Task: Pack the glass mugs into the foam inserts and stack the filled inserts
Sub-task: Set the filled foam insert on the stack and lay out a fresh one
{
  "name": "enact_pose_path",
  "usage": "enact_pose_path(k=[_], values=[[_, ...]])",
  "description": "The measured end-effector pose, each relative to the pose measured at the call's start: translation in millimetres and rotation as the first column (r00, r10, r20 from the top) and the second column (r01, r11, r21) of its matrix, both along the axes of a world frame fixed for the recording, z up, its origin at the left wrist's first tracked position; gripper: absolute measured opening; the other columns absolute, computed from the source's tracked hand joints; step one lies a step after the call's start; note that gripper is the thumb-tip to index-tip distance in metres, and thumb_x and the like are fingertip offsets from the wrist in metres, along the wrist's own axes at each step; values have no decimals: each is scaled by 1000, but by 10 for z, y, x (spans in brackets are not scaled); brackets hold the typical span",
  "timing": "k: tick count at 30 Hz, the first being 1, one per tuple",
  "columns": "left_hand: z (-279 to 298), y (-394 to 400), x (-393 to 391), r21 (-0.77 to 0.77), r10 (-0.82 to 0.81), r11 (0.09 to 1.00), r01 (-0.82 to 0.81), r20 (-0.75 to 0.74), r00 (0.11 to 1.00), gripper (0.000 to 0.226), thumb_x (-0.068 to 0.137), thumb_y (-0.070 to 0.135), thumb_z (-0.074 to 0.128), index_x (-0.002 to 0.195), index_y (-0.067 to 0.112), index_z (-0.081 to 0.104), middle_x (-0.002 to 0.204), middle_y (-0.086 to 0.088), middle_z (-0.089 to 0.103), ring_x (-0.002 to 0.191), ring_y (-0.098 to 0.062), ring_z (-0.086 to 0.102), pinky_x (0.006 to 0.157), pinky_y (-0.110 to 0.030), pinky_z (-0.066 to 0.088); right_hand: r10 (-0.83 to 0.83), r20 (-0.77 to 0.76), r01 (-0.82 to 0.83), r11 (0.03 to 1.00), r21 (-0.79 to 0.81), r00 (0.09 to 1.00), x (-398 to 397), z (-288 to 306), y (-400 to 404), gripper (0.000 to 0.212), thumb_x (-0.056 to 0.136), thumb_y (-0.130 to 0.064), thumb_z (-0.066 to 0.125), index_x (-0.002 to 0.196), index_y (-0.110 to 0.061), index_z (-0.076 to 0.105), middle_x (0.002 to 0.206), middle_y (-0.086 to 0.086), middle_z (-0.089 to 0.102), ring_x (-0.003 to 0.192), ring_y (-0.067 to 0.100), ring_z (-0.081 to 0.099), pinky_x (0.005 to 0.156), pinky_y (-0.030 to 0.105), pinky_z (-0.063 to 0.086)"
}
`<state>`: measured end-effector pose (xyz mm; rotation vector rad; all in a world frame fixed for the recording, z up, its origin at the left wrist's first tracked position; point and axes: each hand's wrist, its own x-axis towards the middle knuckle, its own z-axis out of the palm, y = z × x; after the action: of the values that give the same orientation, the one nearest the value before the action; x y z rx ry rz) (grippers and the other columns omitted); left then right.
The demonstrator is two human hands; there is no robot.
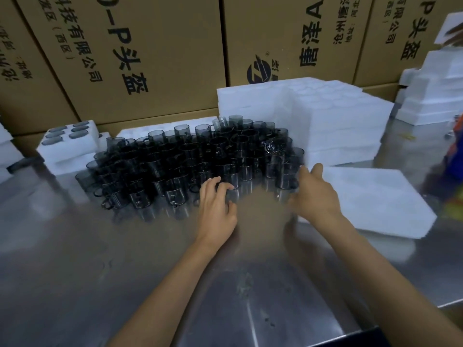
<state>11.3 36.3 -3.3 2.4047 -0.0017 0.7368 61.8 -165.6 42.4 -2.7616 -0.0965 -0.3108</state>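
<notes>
Several dark smoky glass mugs [190,161] stand packed together on the steel table [125,259]. My left hand [216,206] lies at the front edge of the cluster, its fingertips touching the nearest mugs. My right hand [314,194] reaches past the cluster's right end, fingers extended near a flat white foam insert [375,199] that lies on the table. A tall stack of white foam inserts [330,116] stands behind it. At the left, a foam insert with filled pockets [67,141] sits on top of others. The image is blurred by motion.
Large brown cardboard boxes [155,53] with black print wall off the back. More foam pieces [436,83] pile up at the far right, beside a person's colourful clothing [456,156]. The table's front edge [375,329] runs at the lower right.
</notes>
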Motion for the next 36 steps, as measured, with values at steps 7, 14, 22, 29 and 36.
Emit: enact_pose_path(k=[7,14,22,29,36], values=[[19,56,-20,-180,-1,984,6,31,1000,29,90,-2,53,114,12,61,126,1,53,121,-11,44,103,-21,31,326,6,-324,939,111,945,-579,69,554,15,88,-17,56,102,-11,55,114,7,35,78,38,61,70,45,52],[190,240,-46,-619,-40,781,78,75,996,20,94,-2,54,105,9,65,106,0,66,91,-6,61,70,-11,48,535,24,-527,822,215,844,-907,98,1001,26,89,-20,52,115,-13,53,112,0,36,67,21,54,57,34,45],[313,607,-85,-854,-268,517,59,-96,959,23,82,25,70,104,20,72,108,-5,75,90,-19,66,74,-26,51,693,95,-677,652,340,715,-965,89,1236,14,93,-25,51,104,-18,57,111,-8,50,68,10,53,65,32,47],[314,688,-123,-670,-364,730,139,-208,908,30,71,0,69,98,14,71,93,-1,73,88,-14,67,74,-24,52,542,208,-573,692,439,814,-546,269,1127,15,88,-25,58,86,-26,73,84,-13,71,79,8,63,74,30,52],[404,805,-125,-305,70,942,-138,-223,972,26,82,5,65,95,27,71,92,11,68,78,-5,62,62,-18,47,280,-200,-231,944,236,939,365,265,717,22,91,-33,58,104,-22,71,118,4,65,127,27,47,109,40,39]])
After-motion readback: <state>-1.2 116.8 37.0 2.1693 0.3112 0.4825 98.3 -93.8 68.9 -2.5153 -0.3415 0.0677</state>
